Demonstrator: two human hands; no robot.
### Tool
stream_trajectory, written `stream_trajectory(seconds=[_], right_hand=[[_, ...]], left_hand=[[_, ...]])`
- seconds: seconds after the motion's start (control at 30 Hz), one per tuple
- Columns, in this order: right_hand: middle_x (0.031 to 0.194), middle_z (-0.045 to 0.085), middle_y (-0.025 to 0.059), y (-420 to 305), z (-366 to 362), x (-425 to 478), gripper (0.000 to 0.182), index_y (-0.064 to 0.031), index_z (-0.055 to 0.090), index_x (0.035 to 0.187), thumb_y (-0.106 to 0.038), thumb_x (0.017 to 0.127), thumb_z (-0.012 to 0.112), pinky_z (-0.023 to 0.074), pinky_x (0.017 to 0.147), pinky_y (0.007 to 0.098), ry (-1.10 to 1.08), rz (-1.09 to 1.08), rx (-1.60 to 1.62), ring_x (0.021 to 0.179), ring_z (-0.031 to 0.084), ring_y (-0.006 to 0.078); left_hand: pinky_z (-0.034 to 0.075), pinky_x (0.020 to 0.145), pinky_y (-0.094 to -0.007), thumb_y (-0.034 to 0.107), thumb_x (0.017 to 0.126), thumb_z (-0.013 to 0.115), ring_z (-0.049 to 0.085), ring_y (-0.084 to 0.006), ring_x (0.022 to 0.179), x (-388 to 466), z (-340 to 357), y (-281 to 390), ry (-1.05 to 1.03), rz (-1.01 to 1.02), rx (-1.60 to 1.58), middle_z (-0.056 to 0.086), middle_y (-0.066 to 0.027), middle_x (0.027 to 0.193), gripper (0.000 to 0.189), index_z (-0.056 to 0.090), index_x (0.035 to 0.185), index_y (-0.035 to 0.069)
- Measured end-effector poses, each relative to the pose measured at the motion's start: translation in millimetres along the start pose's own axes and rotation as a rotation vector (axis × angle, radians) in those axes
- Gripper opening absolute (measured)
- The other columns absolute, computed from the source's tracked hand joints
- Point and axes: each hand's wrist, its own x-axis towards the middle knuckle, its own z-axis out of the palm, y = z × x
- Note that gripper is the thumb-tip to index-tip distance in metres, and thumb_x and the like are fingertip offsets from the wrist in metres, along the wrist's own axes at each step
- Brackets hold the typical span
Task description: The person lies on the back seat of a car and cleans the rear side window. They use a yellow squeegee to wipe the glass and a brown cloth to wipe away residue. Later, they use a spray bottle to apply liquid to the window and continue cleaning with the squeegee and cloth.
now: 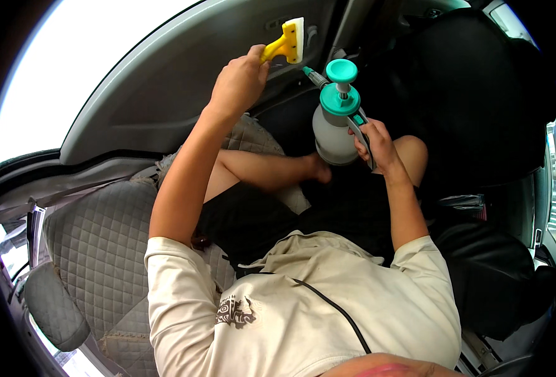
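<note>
In my left hand [241,85], raised at the upper middle, is the yellow handle of a small squeegee [285,45]. Its pale blade is upright and faces right, close to the grey interior panel. My right hand [376,141] grips the handle of a pump pressure sprayer [335,134] with a whitish bottle and teal cap and plunger. The sprayer's teal-tipped nozzle [313,75] points up and left, a little below the squeegee blade, apart from it. Bottle and nozzle stand over my bent legs; whether the bottle rests on anything cannot be told.
The grey vehicle panel [174,99] curves beside a bright window [47,75]. A grey quilted seat cover [103,245] lies at left. Black seats [466,99] stand at right. A black cable [334,306] runs over my shirt.
</note>
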Motion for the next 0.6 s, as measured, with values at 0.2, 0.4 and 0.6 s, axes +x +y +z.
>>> stream_trajectory(seconds=[0.2,0.4,0.6], right_hand=[[0.05,0.044,-0.0003,-10,7,-16,0.031,0.0008,0.053,0.085,-0.026,0.085,0.037,0.0289,0.036,0.0187,0.115,-0.032,0.069,0.037,0.035,0.0064],[0.055,0.045,-0.0042,-75,-46,-121,0.069,0.0009,0.054,0.099,-0.064,0.083,0.037,0.0295,0.036,0.0166,0.037,-0.328,0.094,0.038,0.037,0.0028],[0.054,0.044,-0.0039,-95,-85,-296,0.085,0.0089,0.04,0.118,-0.064,0.076,0.053,0.0342,0.043,0.0173,0.171,-0.154,-0.212,0.045,0.042,0.0027]], left_hand=[[0.047,0.062,-0.0471,0.021,0.085,0.05,0.06,-0.038,0.07,-18,41,-33,-0.13,0.018,0.135,0.061,-0.0213,0.074,0.018,0.053,0.093,0.005],[0.048,0.063,-0.0483,0.026,0.085,0.049,0.061,-0.0377,0.073,-21,104,-74,-0.323,-0.009,0.272,0.062,-0.0212,0.079,0.024,0.055,0.092,0.004],[0.046,0.076,-0.0496,0.031,0.088,0.044,0.058,-0.0391,0.091,-4,138,-126,-0.659,-0.082,0.455,0.061,-0.0226,0.096,0.034,0.05,0.108,0.004]])
